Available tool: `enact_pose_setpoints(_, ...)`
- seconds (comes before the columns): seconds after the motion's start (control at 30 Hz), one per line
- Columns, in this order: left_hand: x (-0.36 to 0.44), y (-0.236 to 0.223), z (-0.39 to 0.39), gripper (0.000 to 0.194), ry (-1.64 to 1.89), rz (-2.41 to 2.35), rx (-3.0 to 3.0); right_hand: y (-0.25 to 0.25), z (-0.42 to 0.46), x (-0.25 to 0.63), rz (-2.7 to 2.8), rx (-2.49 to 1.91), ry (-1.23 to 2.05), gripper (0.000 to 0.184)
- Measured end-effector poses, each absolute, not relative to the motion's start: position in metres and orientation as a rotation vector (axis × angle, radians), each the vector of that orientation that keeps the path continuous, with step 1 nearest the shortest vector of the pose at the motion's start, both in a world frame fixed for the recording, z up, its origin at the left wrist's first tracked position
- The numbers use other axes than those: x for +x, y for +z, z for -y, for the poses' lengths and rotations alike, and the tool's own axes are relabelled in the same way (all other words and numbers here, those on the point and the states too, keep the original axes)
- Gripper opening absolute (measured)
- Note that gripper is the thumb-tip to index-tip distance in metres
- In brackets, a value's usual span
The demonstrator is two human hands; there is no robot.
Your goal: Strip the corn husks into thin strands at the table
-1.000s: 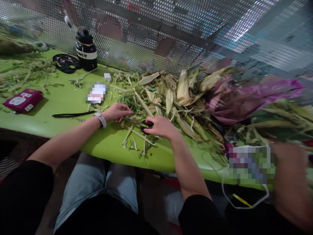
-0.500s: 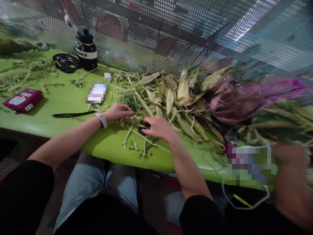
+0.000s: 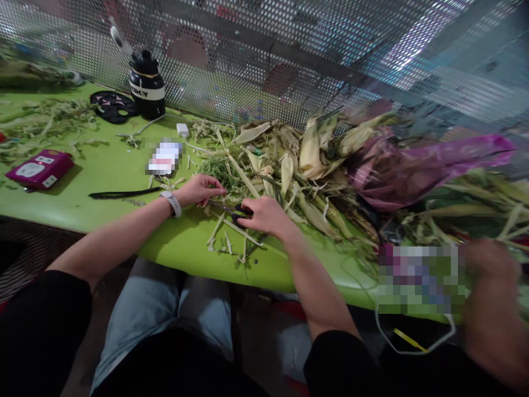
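My right hand (image 3: 266,216) grips black-handled scissors (image 3: 233,210) whose blades point left along the green table (image 3: 82,207). My left hand (image 3: 201,188), with a white band on its wrist, pinches thin green strands (image 3: 221,171) right at the blade tips. Cut husk strips (image 3: 231,234) lie under and in front of both hands. A big heap of corn husks (image 3: 306,165) rises just behind my right hand.
A pink plastic bag (image 3: 413,165) lies on the husks at right. Another person's arm (image 3: 491,309) is at the far right. A black bottle (image 3: 146,88), a black disc (image 3: 111,106), a magenta pack (image 3: 39,170) and a black strap (image 3: 124,193) are on the left. A perforated metal screen (image 3: 248,49) closes off the back.
My right hand has shifted the scissors slightly up and left toward my left hand. The other person's arm at right has moved a little.
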State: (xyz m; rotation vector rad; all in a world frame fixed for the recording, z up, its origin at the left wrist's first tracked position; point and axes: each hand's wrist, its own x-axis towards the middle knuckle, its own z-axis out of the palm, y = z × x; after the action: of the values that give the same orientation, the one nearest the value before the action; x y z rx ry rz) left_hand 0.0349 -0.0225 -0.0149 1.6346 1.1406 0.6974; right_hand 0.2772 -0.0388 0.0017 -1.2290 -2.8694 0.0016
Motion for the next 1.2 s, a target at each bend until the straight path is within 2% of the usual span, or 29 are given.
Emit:
enact_pose_setpoints(0.37,0.036,-0.009,0.025,0.026,0.72,-1.133,1.604,0.002,0.038,0.276,2.899,-1.242,0.007,0.023)
enact_pose_setpoints(0.57,0.012,0.013,0.024,0.023,1.132,-0.9,1.382,0.007,0.03,0.29,2.479,-1.374,0.221,0.024)
enact_pose_setpoints(0.6,0.006,0.018,0.024,0.025,1.065,-0.859,1.388,0.006,0.027,0.293,2.376,-1.396,0.251,0.024)
enact_pose_setpoints(0.73,-0.008,0.033,0.027,0.037,0.318,-0.799,1.667,-0.001,0.015,0.301,2.182,-1.426,0.309,0.027)
enact_pose_setpoints(0.8,-0.007,0.034,0.026,0.045,0.381,-0.987,1.822,-0.004,0.012,0.301,2.184,-1.421,0.304,0.027)
enact_pose_setpoints(0.9,0.0,0.026,0.023,0.036,0.512,-1.267,2.167,-0.005,0.012,0.299,2.198,-1.399,0.278,0.028)
enact_pose_setpoints(0.97,0.006,0.018,0.021,0.032,0.484,-1.263,2.365,-0.005,0.013,0.298,2.207,-1.391,0.269,0.029)
enact_pose_setpoints(1.1,0.018,0.006,0.022,0.047,0.368,-1.277,2.509,-0.006,0.013,0.296,2.229,-1.405,0.277,0.028)
enact_pose_setpoints(1.2,0.023,0.002,0.024,0.05,0.348,-1.294,2.526,-0.008,0.012,0.297,2.246,-1.385,0.306,0.025)
